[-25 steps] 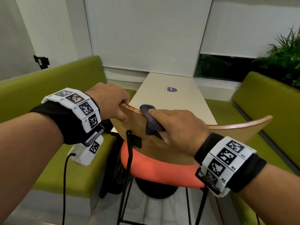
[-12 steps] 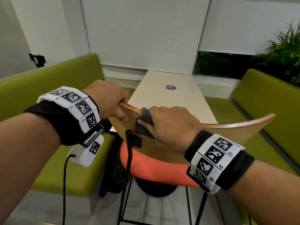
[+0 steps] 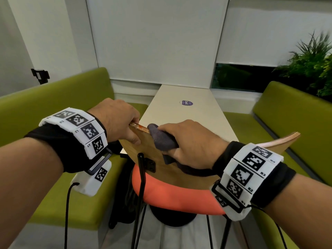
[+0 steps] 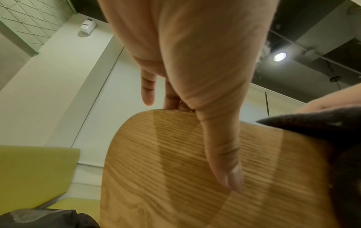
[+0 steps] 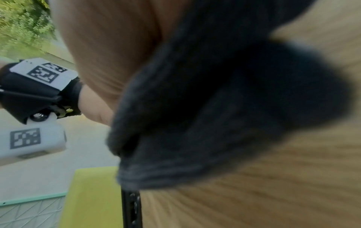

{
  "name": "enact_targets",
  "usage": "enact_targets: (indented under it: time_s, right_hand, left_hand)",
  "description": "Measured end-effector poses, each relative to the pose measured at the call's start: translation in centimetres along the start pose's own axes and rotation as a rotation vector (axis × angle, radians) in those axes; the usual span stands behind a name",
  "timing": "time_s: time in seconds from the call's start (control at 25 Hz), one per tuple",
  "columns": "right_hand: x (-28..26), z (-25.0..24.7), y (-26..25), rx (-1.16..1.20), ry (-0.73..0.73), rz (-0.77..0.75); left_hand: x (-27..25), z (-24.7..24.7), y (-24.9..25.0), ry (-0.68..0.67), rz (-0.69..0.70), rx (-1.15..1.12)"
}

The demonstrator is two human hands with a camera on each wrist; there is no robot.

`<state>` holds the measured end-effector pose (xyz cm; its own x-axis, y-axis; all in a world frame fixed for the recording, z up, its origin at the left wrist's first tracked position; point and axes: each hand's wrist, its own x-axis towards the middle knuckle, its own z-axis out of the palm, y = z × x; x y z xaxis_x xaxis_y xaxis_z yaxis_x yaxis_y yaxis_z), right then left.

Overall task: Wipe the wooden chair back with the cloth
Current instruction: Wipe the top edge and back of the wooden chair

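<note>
Head view: left hand (image 3: 116, 121) clamps chair back (image 3: 149, 151) top edge at 9 o'clock; right hand (image 3: 194, 141) clutches cloth (image 3: 161, 139), pressed on wood.

It looked like a café or office break area, arranged as a seating booth. A narrow white table (image 3: 181, 112) with a round purple sticker (image 3: 186, 103) stood in the middle, with green upholstered benches (image 3: 53, 108) running along both of its long sides. Beyond the table's far end were windows with white roller blinds (image 3: 154, 38). Right of the table, behind the bench, grew leafy plants (image 3: 310, 60). A soap or sanitiser dispenser (image 4: 87, 26) hung on a wall.
</note>
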<state>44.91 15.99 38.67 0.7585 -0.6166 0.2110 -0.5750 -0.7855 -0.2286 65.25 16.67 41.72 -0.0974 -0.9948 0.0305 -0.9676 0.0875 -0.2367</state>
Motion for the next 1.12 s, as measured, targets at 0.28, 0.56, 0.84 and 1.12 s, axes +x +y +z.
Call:
enact_targets:
  time_s: [0.28, 0.56, 0.84, 1.12]
  right_hand:
    - [0.7, 1.9, -1.5, -0.323, 0.040, 0.214]
    - [2.0, 1.4, -2.6, -0.080, -0.022, 0.086]
    - [1.5, 2.4, -2.9, -0.131, 0.121, 0.065]
    - [5.2, 1.2, -4.1, -0.237, -0.146, 0.205]
  left_hand:
    - [-0.2, 1.3, -2.2, 0.070, -0.059, -0.173]
    - [-0.3, 2.2, -3.3, 0.158, -0.095, -0.266]
    - [-0.2, 2.5, -4.0, 0.184, -0.098, -0.311]
    - [-0.5, 3.4, -5.3, 0.225, -0.114, -0.387]
